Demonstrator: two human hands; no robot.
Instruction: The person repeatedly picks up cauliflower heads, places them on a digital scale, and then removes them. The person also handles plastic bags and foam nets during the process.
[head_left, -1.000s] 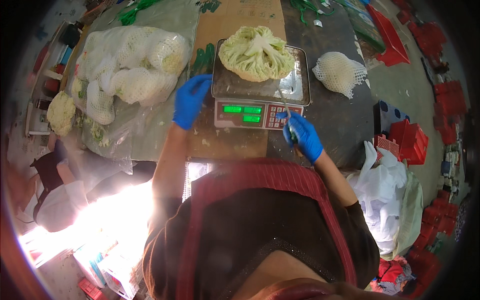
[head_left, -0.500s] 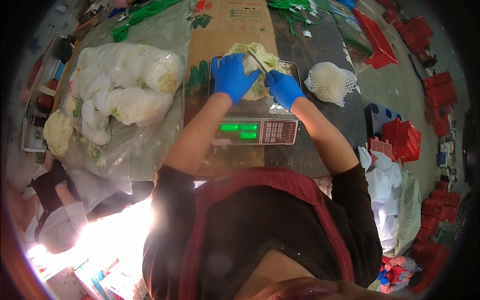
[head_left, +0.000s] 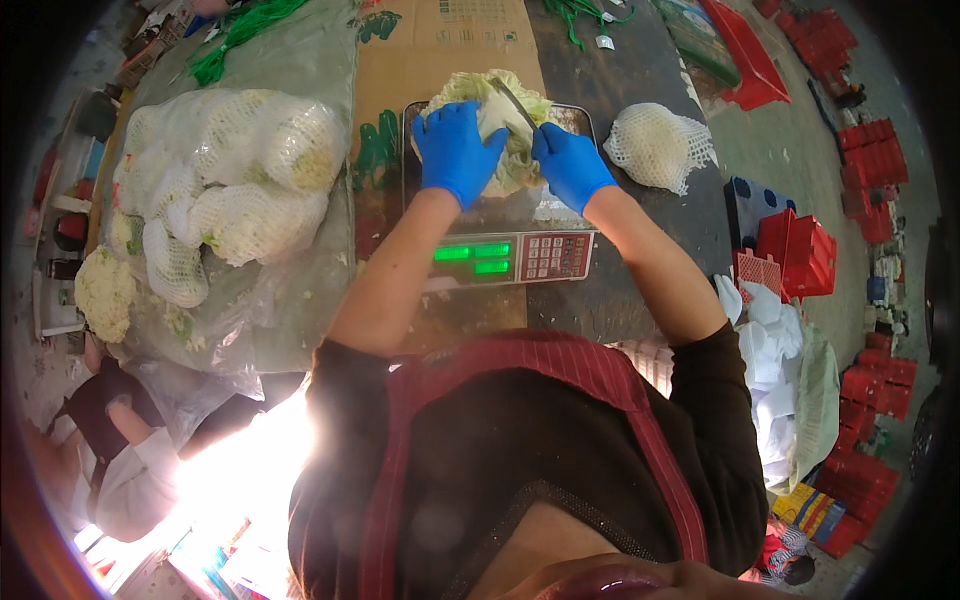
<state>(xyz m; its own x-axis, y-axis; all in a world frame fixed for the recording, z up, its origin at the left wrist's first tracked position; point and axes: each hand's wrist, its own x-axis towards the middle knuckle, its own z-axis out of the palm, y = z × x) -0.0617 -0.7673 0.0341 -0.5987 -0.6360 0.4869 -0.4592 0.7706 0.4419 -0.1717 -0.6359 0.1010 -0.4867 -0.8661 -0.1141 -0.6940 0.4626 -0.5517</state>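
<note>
The handle of the knife (head_left: 514, 102) is hidden inside my right hand (head_left: 573, 165); only the narrow blade shows. My left hand (head_left: 458, 152) covers the left part of the cauliflower (head_left: 518, 160); its underside against the scale (head_left: 520, 259) is out of sight. My left forearm overlaps the left end of the scale's front panel.

Both forearms extend forward from the near side of the scale and converge over its platform. The left hand, gloved in blue, lies back upward on the cauliflower, fingers spread, thumb toward the right hand; I cannot tell whether they clamp it. The right fingers are clamped around the knife handle, blade slanting forward and left over the cauliflower.

The cauliflower rests on the scale's platform: ruffled, pale yellow-green leaves, whiter toward the middle. A netted head (head_left: 655, 148) sits right of the scale.
</note>
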